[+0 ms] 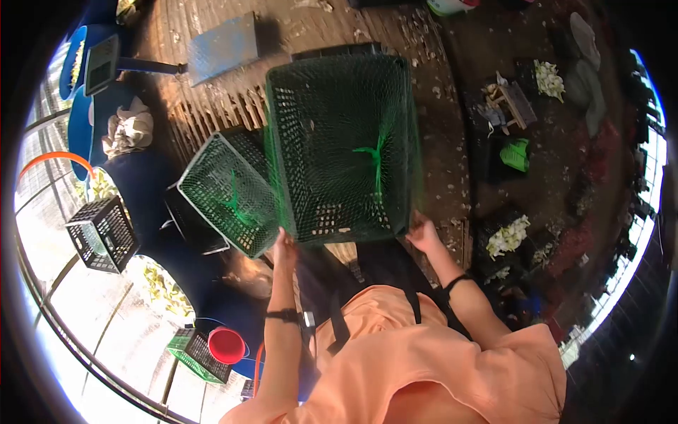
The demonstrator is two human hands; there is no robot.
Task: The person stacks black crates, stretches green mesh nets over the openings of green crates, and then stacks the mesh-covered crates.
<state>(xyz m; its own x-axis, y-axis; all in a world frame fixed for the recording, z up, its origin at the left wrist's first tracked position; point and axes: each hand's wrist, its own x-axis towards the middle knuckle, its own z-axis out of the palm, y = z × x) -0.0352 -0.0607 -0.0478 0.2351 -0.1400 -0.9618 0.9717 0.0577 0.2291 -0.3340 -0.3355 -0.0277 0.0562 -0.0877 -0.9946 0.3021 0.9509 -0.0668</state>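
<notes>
A large dark crate point(279, 162), covered with green netting knotted near its middle, lies in front of me over the wooden table. My left hand point(284, 249) is closed at its near left corner. At the near right corner, my right hand point(421, 233) grips the crate's edge or netting. The inside looks empty through the mesh. Left of it, touching or overlapping its side, is a smaller grey-rimmed crate point(205, 159), also under green netting with a knot.
On the slatted wooden table point(166, 42) are a blue scale platform point(224, 49) and its display point(102, 65). A crumpled cloth point(128, 128) lies left. A black crate point(103, 234) and red bowl point(227, 345) stand further left. White-green produce point(508, 237) sits at right.
</notes>
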